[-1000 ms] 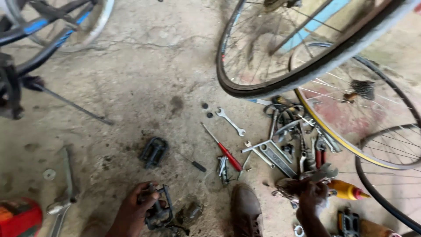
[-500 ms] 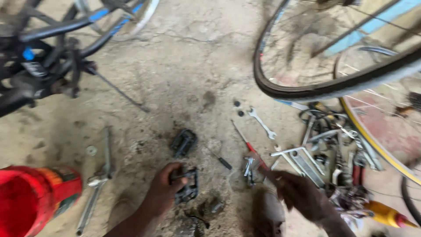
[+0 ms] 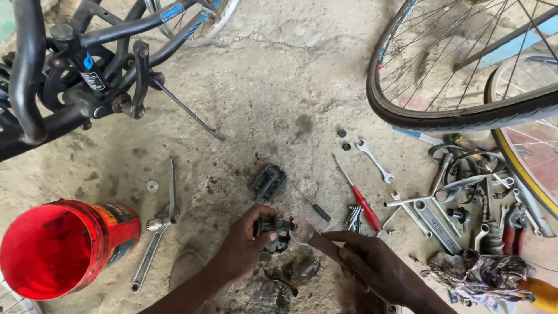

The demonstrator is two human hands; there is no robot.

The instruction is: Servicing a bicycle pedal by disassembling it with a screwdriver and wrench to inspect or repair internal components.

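My left hand [image 3: 243,241] grips a black bicycle pedal [image 3: 274,232] low in the middle of the view, just above the concrete floor. My right hand [image 3: 372,264] holds a flat rusty wrench [image 3: 314,237] whose open jaw end rests against the right side of that pedal. A second black pedal [image 3: 268,181] lies on the floor just beyond my hands. A dark greasy patch with small parts [image 3: 290,273] sits under my hands.
A red plastic can [image 3: 64,244] lies open at the left, with a crank arm [image 3: 157,224] and washer [image 3: 151,186] beside it. A bicycle frame [image 3: 87,75] stands upper left, wheels [image 3: 459,110] upper right. Wrenches, a red screwdriver [image 3: 363,200] and several tools [image 3: 465,203] lie scattered right.
My right hand came in from the tool pile on the right holding the wrench and set it against the pedal. The view shifted left, bringing the red can and frame into sight.
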